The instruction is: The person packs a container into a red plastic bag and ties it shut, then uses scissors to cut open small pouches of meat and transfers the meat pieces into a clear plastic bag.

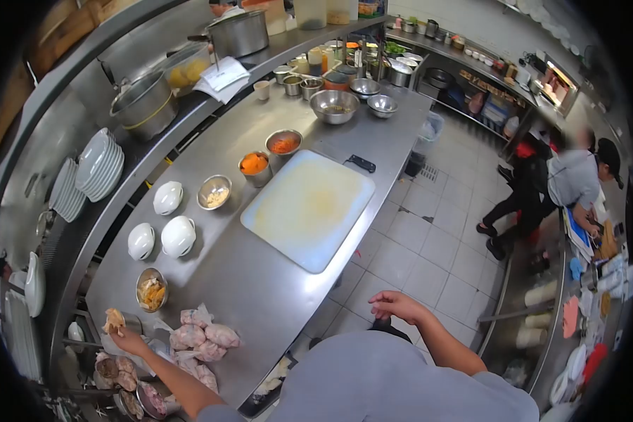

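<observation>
Lower left of the frame — the left hand [125, 340] has its fingers curled around a pale orange piece of food [113, 321], holding it above the counter's [239, 281] near corner, just beside a metal bowl of orange and pale pieces [152, 290]. To its right lie bagged pale pieces of meat [204, 335]. The right hand [394, 307], right of centre, hangs over the tiled floor [436, 239], loosely half open, holding nothing visible — and the cutting board [309, 209] lies mid-frame, a knife [361, 164] by its upper corner.
</observation>
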`<state>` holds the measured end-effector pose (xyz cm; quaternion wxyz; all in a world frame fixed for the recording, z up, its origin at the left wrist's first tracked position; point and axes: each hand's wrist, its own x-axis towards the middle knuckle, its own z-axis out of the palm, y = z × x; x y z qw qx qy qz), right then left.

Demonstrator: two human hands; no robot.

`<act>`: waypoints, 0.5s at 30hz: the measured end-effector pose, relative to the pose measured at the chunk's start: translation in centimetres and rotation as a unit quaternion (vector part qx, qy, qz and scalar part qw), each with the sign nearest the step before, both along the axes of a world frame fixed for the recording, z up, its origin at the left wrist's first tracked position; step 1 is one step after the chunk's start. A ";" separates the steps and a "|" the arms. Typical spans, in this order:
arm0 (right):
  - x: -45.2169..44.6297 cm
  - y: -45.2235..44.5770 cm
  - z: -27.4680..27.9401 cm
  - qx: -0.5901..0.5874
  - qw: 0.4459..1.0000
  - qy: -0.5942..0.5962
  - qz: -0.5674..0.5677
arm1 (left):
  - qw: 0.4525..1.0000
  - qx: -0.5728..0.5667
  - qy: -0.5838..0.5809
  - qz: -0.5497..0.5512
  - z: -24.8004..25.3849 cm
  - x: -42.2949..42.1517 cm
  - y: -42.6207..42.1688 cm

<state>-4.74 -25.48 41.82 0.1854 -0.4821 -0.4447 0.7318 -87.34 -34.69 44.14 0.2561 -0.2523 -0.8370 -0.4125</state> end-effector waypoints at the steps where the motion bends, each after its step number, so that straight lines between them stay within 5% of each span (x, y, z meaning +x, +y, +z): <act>1: 1.7 0.6 -0.1 0.003 1.000 0.007 -0.008 | 0.977 0.195 0.056 -0.068 1.8 3.5 2.5; 5: 10.1 2.8 -1.6 -0.011 0.999 0.016 -0.047 | 0.935 0.336 -0.020 -0.113 5.1 16.3 14.1; 7: 14.8 3.6 -1.5 -0.003 0.997 0.017 -0.075 | 0.891 0.370 -0.155 -0.213 6.3 25.8 20.7; 11: 23.3 4.9 -0.1 0.005 0.988 -0.015 -0.154 | 0.857 0.292 -0.216 -0.366 5.4 48.5 32.4; 15: 29.7 5.7 0.2 0.009 0.965 0.018 -0.263 | 0.730 0.190 -0.383 -0.533 1.3 71.4 37.3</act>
